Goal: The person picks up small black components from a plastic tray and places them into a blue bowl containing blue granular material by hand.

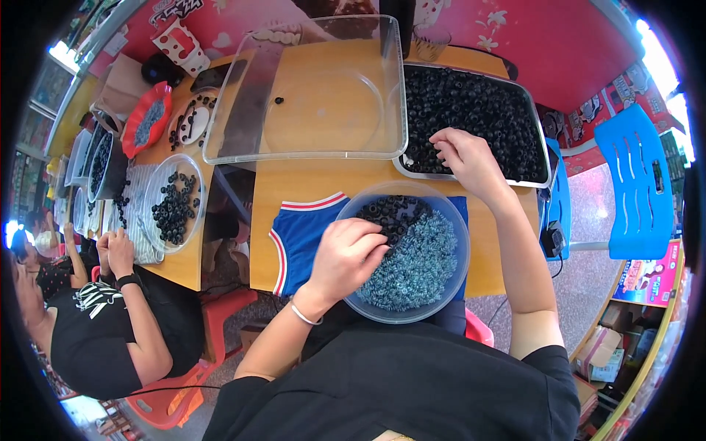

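A round see-through bowl (462,253) in front of me holds black ring-shaped pieces (388,214) at its far left side and small grey-blue translucent rings (412,268) over the rest. My left hand (349,257) hovers at the bowl's left rim, thumb and fingers pinched together; whatever is between them is too small to make out. My right hand (465,160) is over the near left part of a rectangular tray (546,158), fingers bent together, their tips partly hidden. Many black ring-shaped pieces (471,103) fill that tray.
A see-through rectangular tub (316,156) with one black piece in it stands at the far left of my table. Blue cloth with striped trim (301,239) lies beside the bowl. Left, another person (121,316) works near a bowl of black pieces (176,209). A blue chair (631,184) stands right.
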`<state>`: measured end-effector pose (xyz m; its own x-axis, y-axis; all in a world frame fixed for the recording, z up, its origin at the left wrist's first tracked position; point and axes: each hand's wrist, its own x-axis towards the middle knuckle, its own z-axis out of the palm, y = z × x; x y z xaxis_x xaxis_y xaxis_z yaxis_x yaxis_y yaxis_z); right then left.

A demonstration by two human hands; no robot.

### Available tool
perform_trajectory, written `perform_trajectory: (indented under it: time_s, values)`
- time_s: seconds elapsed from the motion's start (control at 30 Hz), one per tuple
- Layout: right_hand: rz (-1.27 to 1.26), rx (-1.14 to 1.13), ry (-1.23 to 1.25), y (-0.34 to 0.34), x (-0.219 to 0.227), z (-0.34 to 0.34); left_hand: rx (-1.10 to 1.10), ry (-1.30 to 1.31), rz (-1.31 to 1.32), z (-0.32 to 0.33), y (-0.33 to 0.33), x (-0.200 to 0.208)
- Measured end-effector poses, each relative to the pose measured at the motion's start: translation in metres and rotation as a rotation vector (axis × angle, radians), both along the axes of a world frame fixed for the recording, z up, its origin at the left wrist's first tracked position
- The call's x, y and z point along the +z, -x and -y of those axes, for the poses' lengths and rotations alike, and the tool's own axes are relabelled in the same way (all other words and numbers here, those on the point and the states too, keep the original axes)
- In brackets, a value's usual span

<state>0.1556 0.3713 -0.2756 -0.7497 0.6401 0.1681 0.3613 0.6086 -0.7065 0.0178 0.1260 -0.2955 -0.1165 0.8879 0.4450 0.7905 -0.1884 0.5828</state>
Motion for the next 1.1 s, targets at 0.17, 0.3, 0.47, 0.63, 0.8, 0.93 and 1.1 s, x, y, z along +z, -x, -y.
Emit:
perform_trajectory:
  time_s: [0.17, 0.3, 0.47, 0.63, 0.8, 0.93, 1.1]
  values:
    - [0.081, 0.090, 0.153, 0.010, -0.009, 0.002, 0.270, -0.054, 0.153, 0.020, 0.029, -0.011]
    - [0.163, 0.200, -0.131, 0.021, -0.021, 0.005, 0.394, -0.017, 0.363, 0.024, 0.044, -0.039]
    - [0.476, 0.263, -0.418, 0.031, -0.023, 0.005, 0.466, -0.017, 0.509, 0.024, 0.052, -0.067]
    - [0.492, 0.254, -0.512, 0.035, -0.035, 0.013, 0.455, -0.043, 0.432, 0.023, 0.048, -0.064]
    - [0.331, 0.242, -0.564, 0.030, -0.044, 0.012, 0.441, -0.048, 0.353, 0.023, 0.048, -0.061]
    - [0.292, 0.261, -0.487, 0.032, -0.043, 0.017, 0.443, -0.037, 0.333, 0.023, 0.046, -0.060]
    - [0.335, 0.239, -0.429, 0.032, -0.043, 0.017, 0.446, -0.027, 0.336, 0.022, 0.045, -0.060]
